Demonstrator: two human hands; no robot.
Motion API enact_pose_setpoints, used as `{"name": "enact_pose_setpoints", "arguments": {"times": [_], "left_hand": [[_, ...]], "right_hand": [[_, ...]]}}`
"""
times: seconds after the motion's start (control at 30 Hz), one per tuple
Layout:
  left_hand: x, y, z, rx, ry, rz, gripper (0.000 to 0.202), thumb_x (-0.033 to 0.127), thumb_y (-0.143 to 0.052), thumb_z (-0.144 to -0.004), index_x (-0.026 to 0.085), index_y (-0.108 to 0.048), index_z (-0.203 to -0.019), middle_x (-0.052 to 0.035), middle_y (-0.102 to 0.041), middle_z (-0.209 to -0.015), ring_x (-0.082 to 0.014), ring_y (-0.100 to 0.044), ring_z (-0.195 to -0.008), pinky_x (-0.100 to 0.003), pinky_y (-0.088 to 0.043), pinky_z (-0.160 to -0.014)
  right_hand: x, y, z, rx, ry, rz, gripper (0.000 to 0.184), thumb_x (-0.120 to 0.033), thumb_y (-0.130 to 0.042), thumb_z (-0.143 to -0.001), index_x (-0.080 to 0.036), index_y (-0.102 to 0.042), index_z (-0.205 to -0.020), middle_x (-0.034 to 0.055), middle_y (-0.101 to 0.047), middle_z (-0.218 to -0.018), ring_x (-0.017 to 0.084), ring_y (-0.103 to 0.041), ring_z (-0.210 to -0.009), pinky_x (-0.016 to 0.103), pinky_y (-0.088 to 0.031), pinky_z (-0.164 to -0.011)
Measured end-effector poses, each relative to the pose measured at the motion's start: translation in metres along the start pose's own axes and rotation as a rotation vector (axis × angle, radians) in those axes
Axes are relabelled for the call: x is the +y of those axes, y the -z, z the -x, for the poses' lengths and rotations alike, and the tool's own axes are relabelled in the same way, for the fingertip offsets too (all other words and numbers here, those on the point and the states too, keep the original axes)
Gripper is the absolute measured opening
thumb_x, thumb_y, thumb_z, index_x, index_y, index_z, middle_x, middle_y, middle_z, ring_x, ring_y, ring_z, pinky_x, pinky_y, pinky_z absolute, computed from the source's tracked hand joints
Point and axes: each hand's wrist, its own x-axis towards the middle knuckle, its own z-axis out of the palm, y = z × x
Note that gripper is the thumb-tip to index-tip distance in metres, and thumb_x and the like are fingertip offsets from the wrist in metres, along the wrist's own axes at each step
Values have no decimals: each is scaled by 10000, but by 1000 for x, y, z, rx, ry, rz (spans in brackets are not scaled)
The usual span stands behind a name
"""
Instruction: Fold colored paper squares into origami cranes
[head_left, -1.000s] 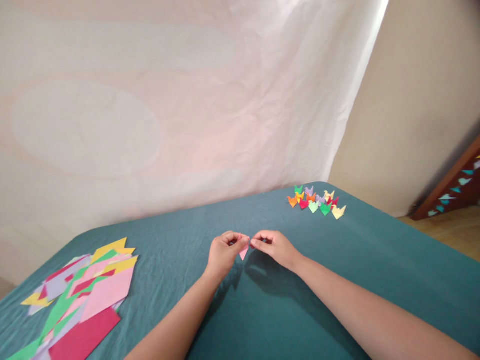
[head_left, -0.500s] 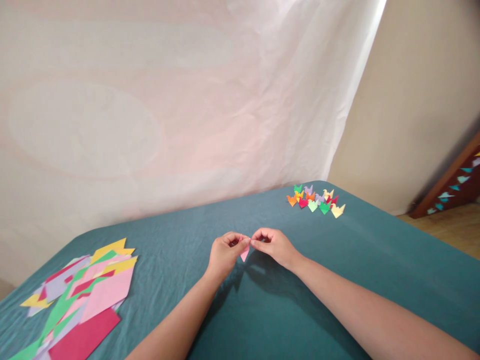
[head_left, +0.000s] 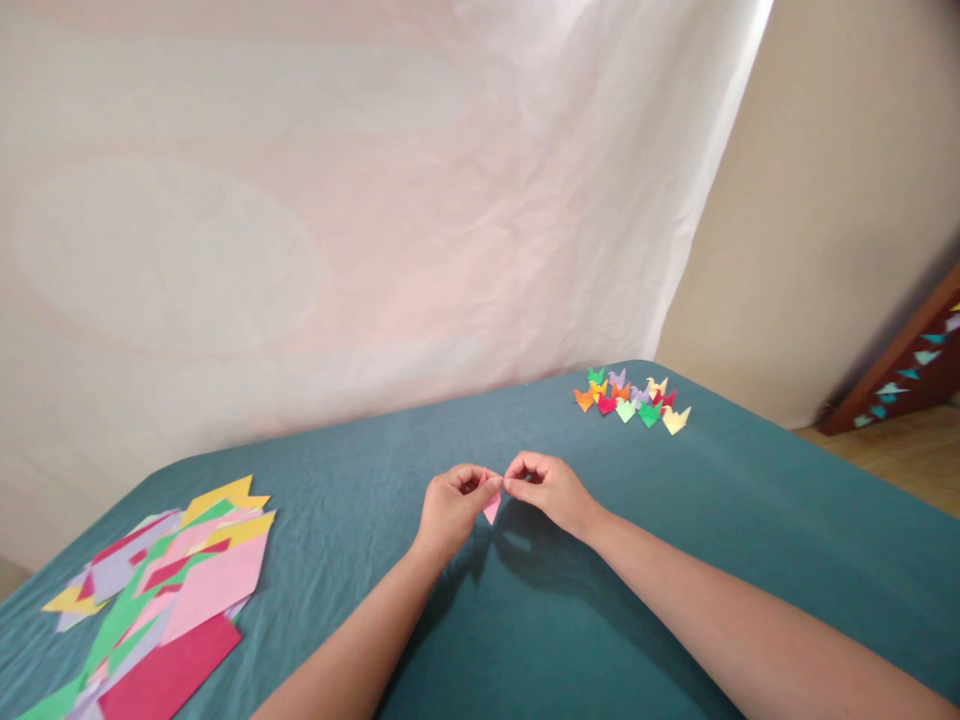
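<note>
A small pink folded paper (head_left: 491,511) is held above the middle of the table, its pointed end hanging down below my fingers. My left hand (head_left: 451,508) is closed, pinching the paper between thumb and fingers and covering much of it. My right hand (head_left: 549,492) is closed too, thumb and index fingertip pinched at the paper's right-hand tip. The fingertips of both hands nearly meet there. How the covered part is folded cannot be seen.
Loose coloured paper sheets (head_left: 214,590) lie in an overlapping pile at the left. Several folded paper birds (head_left: 626,409) stand grouped at the back right of the green-covered table (head_left: 360,430). A pale sheet (head_left: 420,220) hangs behind. Beyond the right edge, small paper shapes (head_left: 892,389) line a brown panel.
Both hands keep their pinch on the pink paper. The fingertips and the paper have shifted very slightly to the right.
</note>
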Motion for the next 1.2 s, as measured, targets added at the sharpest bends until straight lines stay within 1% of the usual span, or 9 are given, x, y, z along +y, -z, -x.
{"name": "enact_pose_setpoints", "arguments": {"times": [0.3, 0.47, 0.63, 0.73, 0.87, 1.07, 1.13, 1.2], "left_hand": [[3, 1, 1, 5, -41, -76, 240, 377, -611, -758, 146, -664, -720, 5, -561, -614, -119, -490, -573, -213, -376, -558], [1, 0, -1, 50, -24, -39, 271, 414, -632, -737, 146, -665, -722, 11, -567, -606, -111, -490, -551, -210, -373, -542], [0, -1, -1, 35, -16, -4, 258, 407, -640, -730, 153, -615, -688, 26, -560, -598, -101, -487, -538, -206, -374, -541], [0, -1, 0, 21, -26, -35, 236, 387, -634, -735, 155, -621, -695, 21, -566, -613, -105, -492, -552, -207, -379, -549], [1, -1, 0, 1, -36, -67, 202, 361, -623, -747, 160, -646, -733, 15, -565, -616, -109, -492, -560, -205, -376, -544], [3, -3, 1, -20, 2, -18, 218, 380, -654, -723, 162, -656, -719, -2, -585, -617, -120, -502, -555, -213, -381, -541], [3, -2, 0, -25, 20, 5, 237, 393, -657, -724, 157, -664, -733, -13, -603, -633, -127, -517, -570, -221, -391, -561], [4, -1, 0, -13, 34, 41, 270, 420, -661, -721, 150, -668, -739, -19, -612, -644, -130, -523, -581, -225, -395, -573]], "right_hand": [[2, -1, 0, -16, -6, -3, 109, -269, -595, -766, -174, -603, -714, -21, -572, -650, 116, -495, -601, 224, -378, -570], [6, 0, -1, -12, -23, -24, 133, -306, -583, -790, -180, -629, -786, -8, -610, -700, 130, -523, -641, 237, -399, -609], [9, 1, -2, -26, -23, -24, 181, -335, -576, -807, -177, -655, -844, 16, -656, -767, 147, -558, -688, 254, -416, -649], [9, 1, -2, -19, -21, -13, 177, -337, -598, -792, -174, -653, -836, 16, -658, -763, 149, -562, -686, 254, -418, -651], [8, 2, -1, 0, -14, 19, 171, -328, -582, -805, -171, -648, -808, 7, -639, -731, 140, -550, -669, 243, -411, -635], [2, 0, 0, 12, 28, 58, 156, -312, -568, -816, -176, -624, -761, -8, -612, -692, 130, -539, -650, 231, -401, -616], [1, 0, 0, 10, 35, 28, 170, -330, -574, -817, -177, -628, -766, -4, -620, -706, 131, -544, -662, 236, -406, -630], [1, 1, -2, -10, 3, -65, 216, -380, -565, -825, -178, -643, -811, 9, -638, -740, 138, -556, -684, 242, -414, -631]]}}
